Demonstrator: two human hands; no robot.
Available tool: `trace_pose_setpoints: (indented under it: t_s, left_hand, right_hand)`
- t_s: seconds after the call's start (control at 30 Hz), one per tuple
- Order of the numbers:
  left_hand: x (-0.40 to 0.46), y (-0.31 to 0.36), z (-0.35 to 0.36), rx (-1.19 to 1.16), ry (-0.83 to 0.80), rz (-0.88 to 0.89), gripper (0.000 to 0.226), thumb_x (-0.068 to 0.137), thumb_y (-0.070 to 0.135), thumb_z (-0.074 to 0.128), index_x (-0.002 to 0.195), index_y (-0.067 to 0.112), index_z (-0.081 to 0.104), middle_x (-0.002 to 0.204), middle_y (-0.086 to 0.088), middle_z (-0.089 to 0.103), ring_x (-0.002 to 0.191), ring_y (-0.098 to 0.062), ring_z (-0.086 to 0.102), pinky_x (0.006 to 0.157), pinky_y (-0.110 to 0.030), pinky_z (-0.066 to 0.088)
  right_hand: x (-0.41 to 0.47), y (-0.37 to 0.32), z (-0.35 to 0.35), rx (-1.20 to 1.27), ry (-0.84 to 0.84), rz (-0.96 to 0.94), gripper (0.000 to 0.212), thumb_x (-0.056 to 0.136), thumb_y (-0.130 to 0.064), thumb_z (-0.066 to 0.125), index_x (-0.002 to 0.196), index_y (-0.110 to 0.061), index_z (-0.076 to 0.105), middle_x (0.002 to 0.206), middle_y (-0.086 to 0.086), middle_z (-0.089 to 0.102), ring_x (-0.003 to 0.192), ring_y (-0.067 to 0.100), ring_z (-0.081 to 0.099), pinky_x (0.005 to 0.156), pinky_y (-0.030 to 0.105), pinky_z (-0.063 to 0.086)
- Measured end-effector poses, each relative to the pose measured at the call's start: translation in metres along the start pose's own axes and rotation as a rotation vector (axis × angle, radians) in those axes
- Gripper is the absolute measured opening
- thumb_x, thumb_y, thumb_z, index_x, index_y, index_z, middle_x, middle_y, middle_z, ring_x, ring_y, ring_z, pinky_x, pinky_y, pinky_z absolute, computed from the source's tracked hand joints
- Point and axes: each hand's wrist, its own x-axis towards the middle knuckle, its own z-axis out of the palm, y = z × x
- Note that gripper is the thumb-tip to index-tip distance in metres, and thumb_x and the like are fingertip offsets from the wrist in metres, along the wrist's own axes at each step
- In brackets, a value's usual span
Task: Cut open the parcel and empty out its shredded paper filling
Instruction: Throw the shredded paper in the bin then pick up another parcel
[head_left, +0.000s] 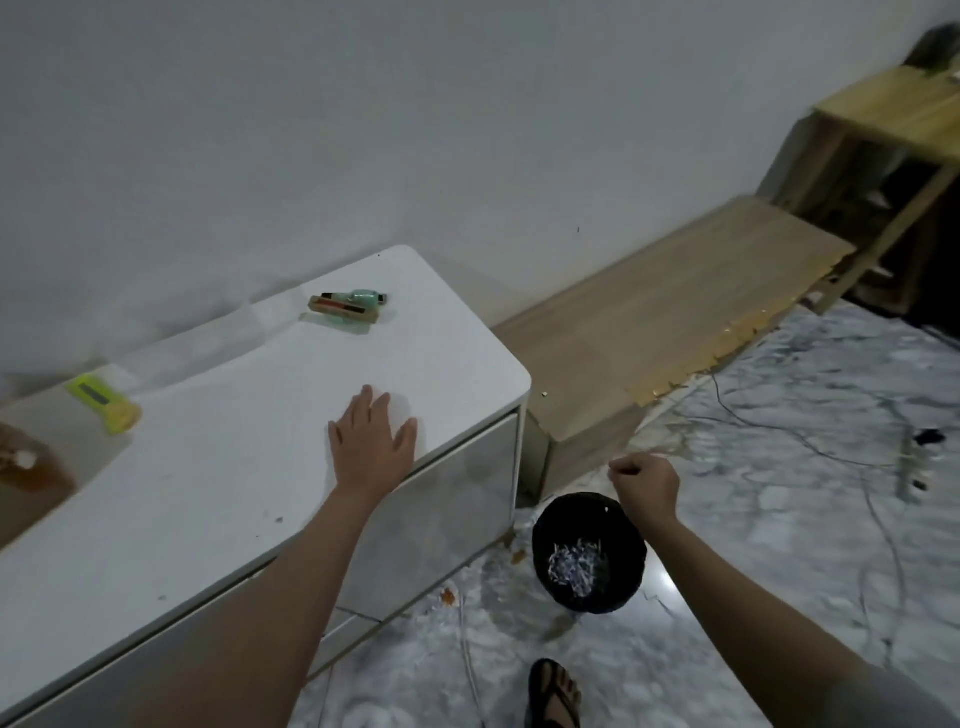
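My left hand (371, 439) lies flat with straight fingers on the white cabinet top (218, 467), near its front right corner. My right hand (647, 483) hovers with curled fingers above a black bin (589, 553) on the floor; whether it pinches a scrap I cannot tell. Shredded paper (574, 564) lies inside the bin. A yellow utility knife (104, 402) rests on the cabinet top at the left. No parcel shows in view.
A green and tan object (348, 306) lies near the cabinet's back edge. A brown item (28, 462) sits at the far left. A low wooden bench (660, 322) and shelf (883, 171) stand against the wall. Cables (831, 441) trail over the marble floor. My sandalled foot (553, 693) is below.
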Motion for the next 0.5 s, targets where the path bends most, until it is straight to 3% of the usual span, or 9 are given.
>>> trace_pose_setpoints:
  t_s: [0.17,0.27,0.33,0.4,0.5]
  left_hand:
    - [0.003,-0.004,0.012,0.025,0.142,-0.001,0.064,0.08,0.055,0.038,0.124,0.01,0.052,0.139,-0.015,0.046,0.125,-0.035,0.043,0.103,-0.052,0.032]
    - [0.004,-0.005,0.014,0.019,0.179,0.013,0.063,0.081,0.055,0.039,0.123,0.011,0.052,0.139,-0.014,0.047,0.125,-0.034,0.044,0.103,-0.05,0.033]
    - [0.004,-0.006,0.014,0.013,0.184,0.016,0.062,0.081,0.056,0.039,0.123,0.011,0.053,0.139,-0.013,0.048,0.124,-0.033,0.045,0.102,-0.05,0.034]
    - [0.003,-0.005,0.014,0.01,0.181,0.008,0.063,0.081,0.056,0.039,0.123,0.012,0.053,0.139,-0.012,0.047,0.125,-0.033,0.045,0.103,-0.051,0.035]
    - [0.001,0.0,0.012,0.011,0.123,-0.03,0.07,0.08,0.059,0.033,0.13,0.011,0.049,0.145,-0.011,0.042,0.131,-0.032,0.039,0.108,-0.052,0.029]
  right_hand:
    - [0.041,0.025,0.001,-0.114,-0.083,0.027,0.015,0.073,0.002,0.062,0.079,-0.005,0.074,0.086,0.013,0.074,0.086,0.028,0.066,0.077,0.03,0.05]
    - [0.056,0.034,0.002,-0.168,-0.146,0.052,0.019,0.073,0.003,0.058,0.079,-0.006,0.074,0.088,0.012,0.073,0.088,0.028,0.064,0.077,0.031,0.05]
    - [0.058,0.031,0.003,-0.173,-0.164,0.032,0.011,0.074,0.0,0.063,0.073,-0.006,0.071,0.081,0.011,0.071,0.084,0.028,0.064,0.072,0.03,0.049]
    - [0.057,0.018,0.005,-0.144,-0.165,-0.019,0.011,0.074,-0.007,0.068,0.064,-0.01,0.064,0.071,0.008,0.067,0.076,0.026,0.063,0.065,0.027,0.042]
    - [0.045,-0.018,0.012,-0.062,-0.174,-0.171,0.011,0.079,-0.013,0.068,0.071,-0.01,0.063,0.066,0.004,0.061,0.066,0.02,0.057,0.063,0.026,0.039]
